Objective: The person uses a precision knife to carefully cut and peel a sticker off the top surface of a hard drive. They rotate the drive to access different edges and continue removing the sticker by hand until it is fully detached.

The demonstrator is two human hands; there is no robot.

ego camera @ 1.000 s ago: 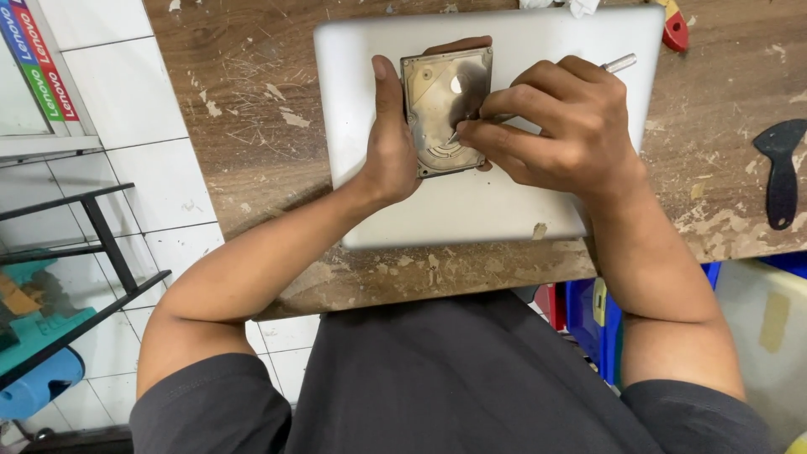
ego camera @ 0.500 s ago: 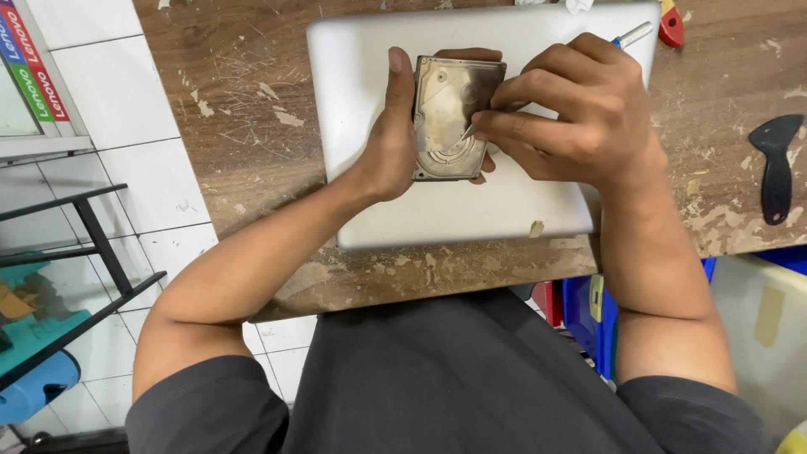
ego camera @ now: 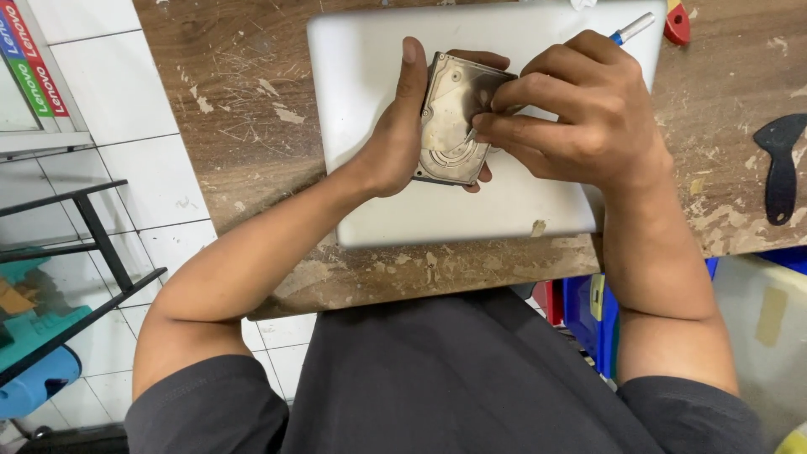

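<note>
Left hand: the left hand [ego camera: 395,143] gripped the left edge of a flat, rectangular, dull-silver metal drive [ego camera: 458,118], thumb stretched up along its side, fingers wrapped underneath with tips peeking out at the bottom right.
Right hand: the right hand [ego camera: 580,109] was bunched tight around a slim screwdriver with a silver shaft and blue collar [ego camera: 629,29], its end jutting out toward the upper right of the frame; the fingers pinched close over the drive's right side, and the tip itself was hidden under them.
Drive: upper middle of the frame, tilted, held just above a closed silver laptop with rounded corners [ego camera: 504,210].
Laptop: lying flat on a worn, scratched brown wooden bench [ego camera: 244,109], taking up the top centre.
Right edge: a black plastic scraper-shaped tool [ego camera: 782,164] lay on the bench, well apart from the hands.
Top right: a small red object [ego camera: 677,23] sat just beside the screwdriver's end; what it was I could not tell.
Below the bench: blue plastic bins [ego camera: 588,311] at lower right, white floor tiles [ego camera: 109,109] and a black metal rack [ego camera: 92,235] at left.
</note>
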